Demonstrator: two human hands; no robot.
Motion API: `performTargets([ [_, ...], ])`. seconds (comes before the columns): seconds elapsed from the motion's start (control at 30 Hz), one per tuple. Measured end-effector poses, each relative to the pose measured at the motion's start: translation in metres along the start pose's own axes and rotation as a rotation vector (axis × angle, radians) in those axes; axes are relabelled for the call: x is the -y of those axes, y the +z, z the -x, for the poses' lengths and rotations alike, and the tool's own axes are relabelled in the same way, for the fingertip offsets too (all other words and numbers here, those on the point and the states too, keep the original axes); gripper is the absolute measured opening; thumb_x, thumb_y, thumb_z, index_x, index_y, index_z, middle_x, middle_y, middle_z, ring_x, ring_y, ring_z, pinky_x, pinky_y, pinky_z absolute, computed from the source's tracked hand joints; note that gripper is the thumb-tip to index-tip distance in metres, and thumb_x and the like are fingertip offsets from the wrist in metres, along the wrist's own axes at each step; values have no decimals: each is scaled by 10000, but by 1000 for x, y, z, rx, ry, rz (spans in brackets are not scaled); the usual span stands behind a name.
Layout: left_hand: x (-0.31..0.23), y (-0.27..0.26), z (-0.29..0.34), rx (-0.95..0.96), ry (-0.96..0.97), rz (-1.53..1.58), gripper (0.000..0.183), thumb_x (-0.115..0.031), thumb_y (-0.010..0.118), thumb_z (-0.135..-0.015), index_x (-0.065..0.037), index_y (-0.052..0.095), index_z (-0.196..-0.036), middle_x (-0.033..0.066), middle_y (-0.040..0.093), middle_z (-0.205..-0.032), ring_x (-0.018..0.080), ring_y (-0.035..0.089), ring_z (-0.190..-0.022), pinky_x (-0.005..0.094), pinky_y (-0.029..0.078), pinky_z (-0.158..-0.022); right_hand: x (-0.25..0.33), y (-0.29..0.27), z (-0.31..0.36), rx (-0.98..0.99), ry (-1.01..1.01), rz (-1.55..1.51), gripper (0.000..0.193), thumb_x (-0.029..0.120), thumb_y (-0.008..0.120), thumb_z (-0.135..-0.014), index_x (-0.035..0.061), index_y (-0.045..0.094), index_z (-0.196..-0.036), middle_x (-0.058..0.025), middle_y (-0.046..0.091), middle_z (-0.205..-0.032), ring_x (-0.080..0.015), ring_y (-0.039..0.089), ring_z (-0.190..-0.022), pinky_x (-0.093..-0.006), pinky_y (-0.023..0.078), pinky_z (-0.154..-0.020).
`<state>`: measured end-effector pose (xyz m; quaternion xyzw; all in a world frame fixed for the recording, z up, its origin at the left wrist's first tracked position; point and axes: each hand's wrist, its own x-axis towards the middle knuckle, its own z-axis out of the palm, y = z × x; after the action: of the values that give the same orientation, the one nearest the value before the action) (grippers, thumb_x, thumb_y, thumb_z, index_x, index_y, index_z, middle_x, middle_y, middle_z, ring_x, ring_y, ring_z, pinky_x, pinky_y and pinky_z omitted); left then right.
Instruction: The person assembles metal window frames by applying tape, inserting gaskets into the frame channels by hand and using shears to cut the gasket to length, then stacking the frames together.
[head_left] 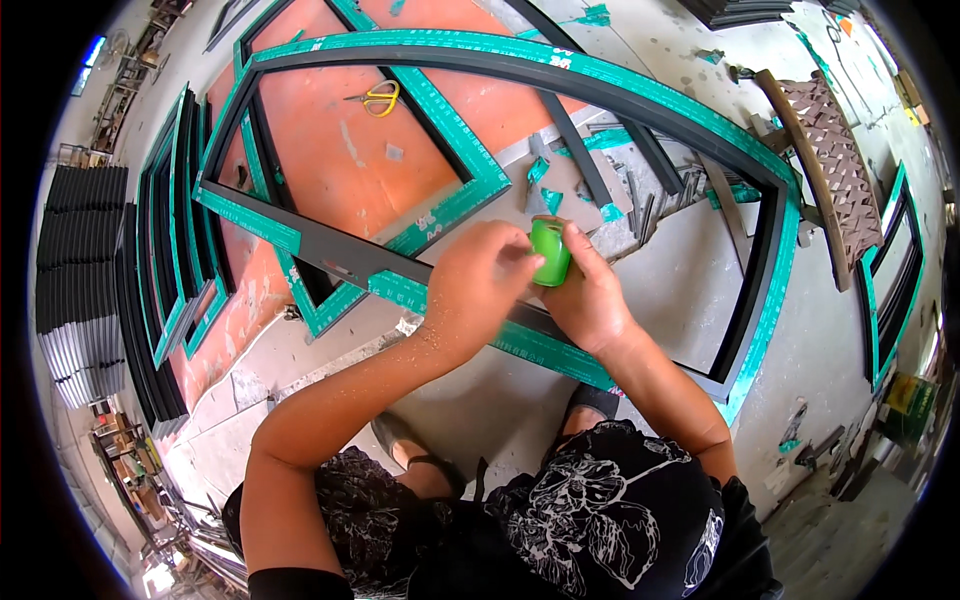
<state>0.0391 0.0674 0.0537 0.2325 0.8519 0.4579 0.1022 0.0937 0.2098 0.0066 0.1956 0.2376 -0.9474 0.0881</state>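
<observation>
And here's the right hand (592, 305), fingers wrapped around a bright green, rounded roll that looks like tape (552, 248), held above the near bar of a dark, arched frame with teal film (560, 75)! The left hand (478, 275) is in close, fingers bunched narrow at the roll's left side, too blurred to tell whether they pinch anything. Good technique here, I'd judge: keep that right hold firm but not crushing, let the left fingertips work lightly, and keep the roll clear of the bar
</observation>
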Motion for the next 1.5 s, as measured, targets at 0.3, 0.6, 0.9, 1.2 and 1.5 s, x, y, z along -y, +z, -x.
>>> performTargets([
  [0.3, 6, -1, -7, 15, 70, -90, 103, -31, 646, -845, 13, 580, -911, 78, 620, -856, 137, 603, -734, 266, 474, -653, 3, 1, 4, 40, 1, 9, 502, 463, 560, -945, 95, 476, -1275, -63, 538, -1183, -194, 519, -1124, -428, 398, -995],
  [0.6, -20, -25, -39, 164, -430, 662, 59, -85, 510, -918, -53, 543, -955, 48, 607, -898, 171, 651, -841, 323, 519, -792, 50, -6, -11, 144, 28, 52, 599, 299, 627, -902, 167, 365, -1424, -26, 548, -1172, -150, 569, -956, -233, 408, -607],
  [0.9, -73, -48, -100, 247, -458, 830, 87, -112, 502, -908, -107, 505, -994, 30, 580, -857, 151, 583, -815, 314, 485, -758, 98, -9, -49, 604, 27, -3, 643, 195, 675, -847, 155, 359, -1406, -72, 579, -1135, -231, 623, -869, -243, 399, -570],
  [1.2, -94, -60, -158, 160, -494, 645, 118, -86, 511, -901, -91, 508, -1019, 25, 553, -872, 133, 532, -794, 302, 455, -759, 118, 9, -111, 420, -135, -352, 472, 302, 721, -858, 53, 521, -1206, -39, 568, -1001, -128, 533, -786, -216, 478, -595],
  [1.5, -27, -79, -236, -112, -593, 758, 102, -8, 588, -860, 6, 566, -958, 129, 616, -949, 215, 616, -904, 317, 536, -805, 75, -18, -174, 111, 205, -259, 390, 357, 650, -852, 59, 553, -1085, -89, 614, -965, -203, 633, -819, -259, 556, -667],
])
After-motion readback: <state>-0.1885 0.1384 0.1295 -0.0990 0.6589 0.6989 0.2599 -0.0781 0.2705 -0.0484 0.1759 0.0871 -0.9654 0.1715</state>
